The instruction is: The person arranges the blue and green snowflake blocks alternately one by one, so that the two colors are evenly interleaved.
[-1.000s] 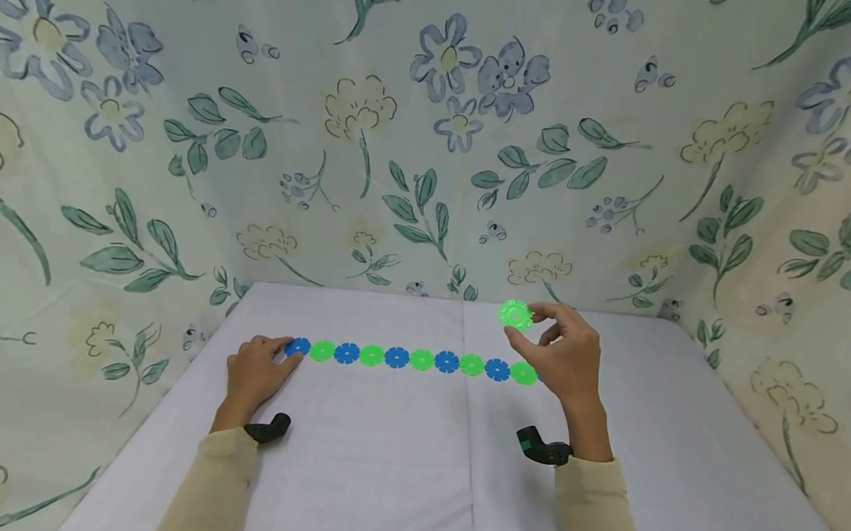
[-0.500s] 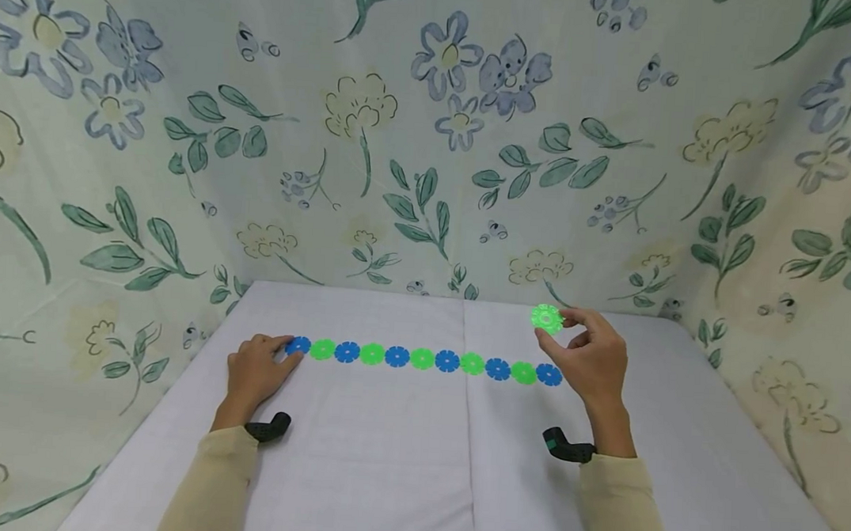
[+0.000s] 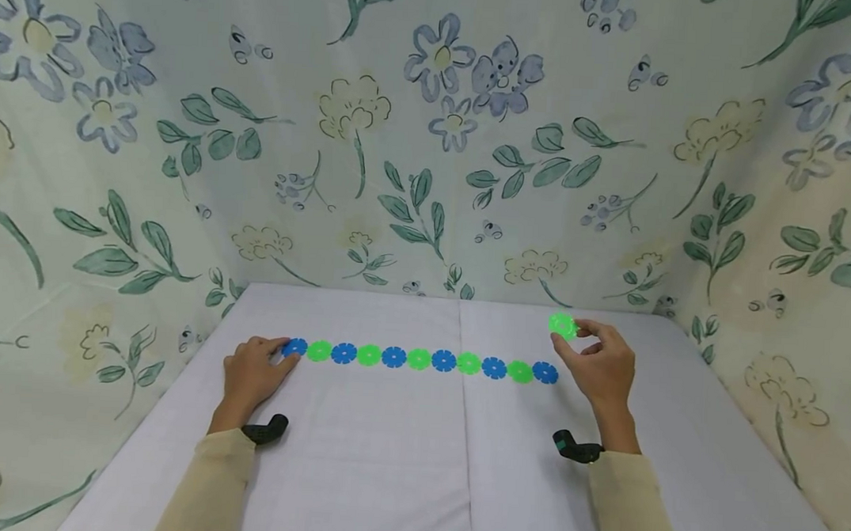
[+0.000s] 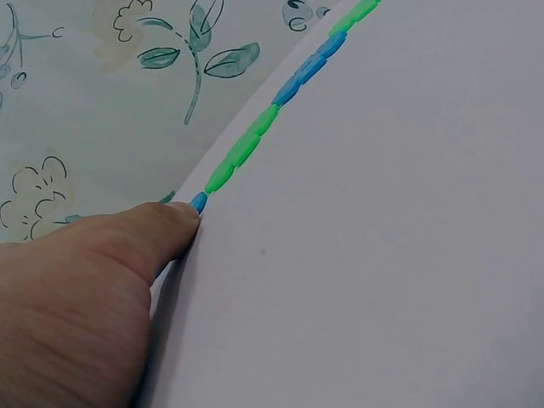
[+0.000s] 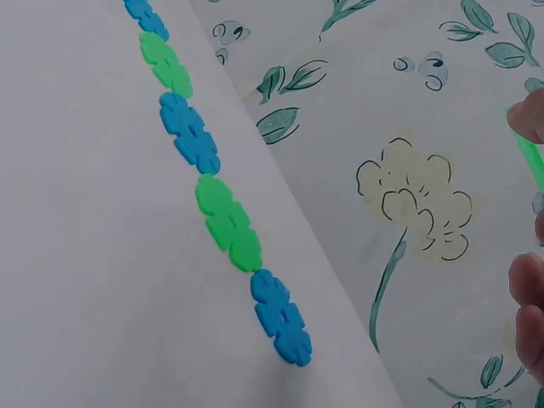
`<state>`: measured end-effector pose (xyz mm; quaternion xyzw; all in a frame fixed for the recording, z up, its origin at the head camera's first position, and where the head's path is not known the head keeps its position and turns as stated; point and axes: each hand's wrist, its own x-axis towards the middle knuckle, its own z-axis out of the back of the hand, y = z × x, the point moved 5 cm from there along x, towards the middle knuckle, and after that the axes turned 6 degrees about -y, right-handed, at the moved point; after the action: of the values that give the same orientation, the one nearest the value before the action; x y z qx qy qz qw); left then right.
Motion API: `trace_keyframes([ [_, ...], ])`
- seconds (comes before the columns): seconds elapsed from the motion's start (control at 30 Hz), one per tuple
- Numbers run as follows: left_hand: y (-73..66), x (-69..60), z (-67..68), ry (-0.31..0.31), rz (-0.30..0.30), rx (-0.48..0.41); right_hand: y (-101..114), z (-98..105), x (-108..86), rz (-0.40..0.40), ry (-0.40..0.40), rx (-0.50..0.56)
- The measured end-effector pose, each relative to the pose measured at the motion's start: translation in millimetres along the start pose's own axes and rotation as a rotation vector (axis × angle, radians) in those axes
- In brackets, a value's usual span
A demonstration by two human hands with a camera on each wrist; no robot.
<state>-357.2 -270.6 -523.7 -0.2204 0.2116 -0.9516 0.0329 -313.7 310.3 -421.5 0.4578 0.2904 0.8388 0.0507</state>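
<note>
A row of alternating blue and green notched plastic discs lies flat on the white cloth. My left hand holds the blue disc at the row's left end between thumb and index finger; the left wrist view shows the thumb on its near edge. Raised above the row's other end, my right hand pinches a loose green disc by its right side. Below and left of it lies the last blue disc, apart from the hand. In the right wrist view, that green disc shows only as a sliver.
White cloth with a seam right of the middle covers the table. Floral curtains hang behind and at both sides. Each wrist carries a small black camera, such as the right one.
My right hand has carried the green disc to the right and slightly down, uncovering the blue disc at the row's right end. The left hand stays on its disc.
</note>
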Motion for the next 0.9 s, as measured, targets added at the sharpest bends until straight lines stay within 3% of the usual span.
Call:
trace_keyframes([
  [0.43, 2.1, -1.7, -3.6, 0.017, 0.015, -0.008, -48.9, -16.0, -21.2, -0.293, 0.083, -0.069],
  [0.6, 0.4, -0.7, -1.1, 0.012, 0.010, -0.006, -58.2, -18.7, -28.4, -0.400, 0.139, -0.078],
  [0.9, 1.1, -0.2, 0.1, 0.001, 0.000, -0.005, -78.9, -25.4, -42.0, -0.513, 0.238, -0.115],
])
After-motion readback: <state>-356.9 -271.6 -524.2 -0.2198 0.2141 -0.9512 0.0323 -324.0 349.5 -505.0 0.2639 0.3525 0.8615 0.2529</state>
